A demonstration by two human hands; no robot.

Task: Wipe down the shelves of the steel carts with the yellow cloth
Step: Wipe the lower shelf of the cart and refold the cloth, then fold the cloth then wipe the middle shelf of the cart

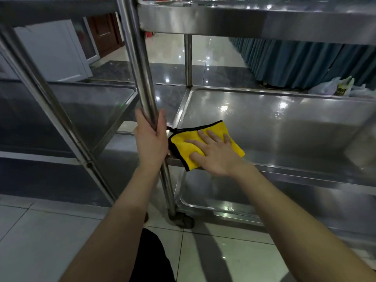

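Observation:
A yellow cloth (183,144) with a black hem lies on the near left corner of the right steel cart's middle shelf (284,127). My right hand (215,153) presses flat on the cloth with straight fingers. My left hand (150,139) grips the cart's upright corner post (142,78), fingers curled round it. The cloth's near corner hangs over the shelf's front rim.
A second steel cart (71,110) stands close on the left, its posts slanting across the view. The right cart has a top shelf (254,19) overhead, a bottom shelf (234,200) and a caster (182,219). Blue table skirting (305,60) and plastic bags (335,87) lie behind.

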